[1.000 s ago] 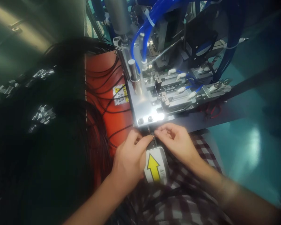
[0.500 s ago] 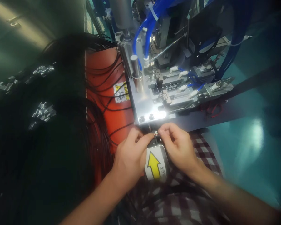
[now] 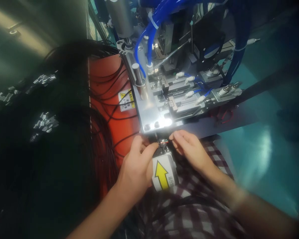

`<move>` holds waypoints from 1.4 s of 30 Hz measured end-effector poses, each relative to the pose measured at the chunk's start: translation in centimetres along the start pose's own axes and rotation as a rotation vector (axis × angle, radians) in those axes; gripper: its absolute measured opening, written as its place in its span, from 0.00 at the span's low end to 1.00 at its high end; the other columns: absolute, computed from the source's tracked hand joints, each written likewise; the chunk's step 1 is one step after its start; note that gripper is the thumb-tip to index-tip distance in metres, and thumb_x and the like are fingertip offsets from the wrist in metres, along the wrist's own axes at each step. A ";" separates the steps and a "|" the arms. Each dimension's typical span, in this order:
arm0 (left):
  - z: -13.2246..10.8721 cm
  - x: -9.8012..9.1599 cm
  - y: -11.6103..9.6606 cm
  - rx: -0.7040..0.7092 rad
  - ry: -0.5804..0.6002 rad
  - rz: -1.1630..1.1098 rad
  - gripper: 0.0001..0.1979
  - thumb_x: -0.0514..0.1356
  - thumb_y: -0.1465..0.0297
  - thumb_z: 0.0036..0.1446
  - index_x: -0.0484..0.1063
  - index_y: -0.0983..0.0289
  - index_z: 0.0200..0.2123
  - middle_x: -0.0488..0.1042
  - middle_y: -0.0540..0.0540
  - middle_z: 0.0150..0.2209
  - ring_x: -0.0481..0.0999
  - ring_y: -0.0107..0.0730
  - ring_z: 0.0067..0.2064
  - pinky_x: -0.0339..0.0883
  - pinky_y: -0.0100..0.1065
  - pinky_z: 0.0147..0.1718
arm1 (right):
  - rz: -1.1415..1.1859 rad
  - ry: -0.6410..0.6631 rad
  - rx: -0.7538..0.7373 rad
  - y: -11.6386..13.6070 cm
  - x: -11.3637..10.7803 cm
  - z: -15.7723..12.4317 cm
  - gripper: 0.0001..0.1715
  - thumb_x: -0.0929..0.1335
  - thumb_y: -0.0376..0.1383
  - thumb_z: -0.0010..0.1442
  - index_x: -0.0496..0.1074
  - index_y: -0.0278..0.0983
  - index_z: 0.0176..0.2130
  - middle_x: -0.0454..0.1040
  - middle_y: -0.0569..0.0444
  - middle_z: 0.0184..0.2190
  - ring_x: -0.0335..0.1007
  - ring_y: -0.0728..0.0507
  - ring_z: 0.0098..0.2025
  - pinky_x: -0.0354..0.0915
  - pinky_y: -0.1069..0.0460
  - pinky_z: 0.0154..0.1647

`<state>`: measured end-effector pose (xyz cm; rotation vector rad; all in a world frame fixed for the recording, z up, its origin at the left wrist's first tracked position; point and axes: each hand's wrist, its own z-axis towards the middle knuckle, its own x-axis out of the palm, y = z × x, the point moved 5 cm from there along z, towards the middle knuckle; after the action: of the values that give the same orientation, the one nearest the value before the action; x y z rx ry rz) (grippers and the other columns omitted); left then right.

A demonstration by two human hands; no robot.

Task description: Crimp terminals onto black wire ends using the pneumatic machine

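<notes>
Between the thumb and fingers of my left hand (image 3: 138, 162) is the end of a thin black cable, closed in a pinch. Short coloured wires (image 3: 164, 141), some red and some greenish, stick out from it to the right. Just right of the wire tips is my right hand (image 3: 189, 146), apart from them. Its fingers are curled with the thumb close to them; anything between the fingertips is too small to make out. Below the wires sits a small device with a white cover (image 3: 164, 172) bearing a yellow arrow.
A metal machine plate (image 3: 151, 116) with pneumatic cylinders and blue hoses (image 3: 153, 33) stands just beyond my hands. Black cables (image 3: 102, 126) cross the orange-red surface (image 3: 124, 132) at left. Shiny small metal pieces (image 3: 46, 122) lie in piles on the dark far-left surface.
My right hand has come off the wires and moved slightly right, so the coloured ends show. My left hand keeps its pinch. The whole view has shifted a little.
</notes>
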<state>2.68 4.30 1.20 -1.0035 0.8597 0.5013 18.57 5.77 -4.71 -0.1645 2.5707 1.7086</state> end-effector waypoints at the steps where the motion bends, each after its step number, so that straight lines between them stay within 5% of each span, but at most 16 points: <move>1: 0.0 0.0 0.0 0.001 -0.006 0.001 0.13 0.50 0.81 0.59 0.72 0.66 0.41 0.66 0.56 0.36 0.71 0.28 0.34 0.69 0.28 0.32 | -0.080 -0.019 -0.068 0.1 0.0 -0.1 0.19 0.61 0.47 0.64 0.67 0.37 0.30 0.62 0.60 0.22 0.56 0.50 0.23 0.54 0.54 0.23; 7: -0.2 0.1 0.4 0.007 0.026 0.049 0.14 0.51 0.80 0.59 0.73 0.65 0.43 0.69 0.55 0.34 0.72 0.31 0.35 0.69 0.31 0.32 | -0.322 0.001 -0.316 1.1 1.2 -0.5 0.17 0.60 0.39 0.66 0.56 0.39 0.26 0.58 0.61 0.22 0.55 0.49 0.25 0.54 0.53 0.28; 14: 0.2 -0.4 0.8 -0.046 0.008 -0.034 0.10 0.52 0.79 0.61 0.73 0.66 0.40 0.70 0.55 0.33 0.72 0.29 0.35 0.68 0.29 0.34 | -0.182 0.022 -0.378 0.6 1.4 0.2 0.14 0.60 0.38 0.66 0.60 0.39 0.28 0.62 0.58 0.24 0.60 0.48 0.28 0.58 0.53 0.29; 23: 0.2 -0.3 0.6 0.011 0.008 -0.075 0.10 0.51 0.79 0.62 0.71 0.64 0.39 0.72 0.54 0.34 0.73 0.28 0.37 0.69 0.29 0.37 | -0.401 -0.026 -0.562 1.9 1.0 -0.1 0.12 0.61 0.34 0.64 0.61 0.38 0.27 0.63 0.59 0.22 0.59 0.49 0.24 0.57 0.53 0.27; 29: -0.3 -0.5 0.0 0.035 0.112 0.314 0.17 0.49 0.82 0.56 0.74 0.67 0.43 0.71 0.58 0.33 0.71 0.39 0.36 0.68 0.37 0.31 | -0.251 -0.056 -0.392 1.2 1.2 -0.2 0.14 0.61 0.37 0.64 0.60 0.39 0.26 0.61 0.59 0.22 0.58 0.49 0.25 0.56 0.54 0.26; 35: -0.1 -0.8 0.3 0.041 0.091 0.250 0.13 0.50 0.81 0.58 0.74 0.70 0.38 0.71 0.57 0.30 0.72 0.37 0.33 0.69 0.35 0.30 | -0.049 0.085 -0.156 -0.3 1.0 0.2 0.20 0.56 0.43 0.68 0.64 0.37 0.28 0.60 0.60 0.21 0.55 0.51 0.21 0.55 0.54 0.23; 42: 0.0 -1.0 0.1 0.033 0.099 0.279 0.12 0.51 0.81 0.59 0.74 0.69 0.34 0.71 0.58 0.31 0.72 0.37 0.32 0.69 0.35 0.29 | -0.267 0.020 -0.360 0.7 1.3 -0.4 0.15 0.59 0.38 0.67 0.60 0.39 0.27 0.61 0.59 0.24 0.58 0.49 0.27 0.57 0.53 0.29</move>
<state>2.06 4.37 2.02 -0.8882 1.1012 0.6759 17.23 5.63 -4.06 -0.5141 2.1088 2.0431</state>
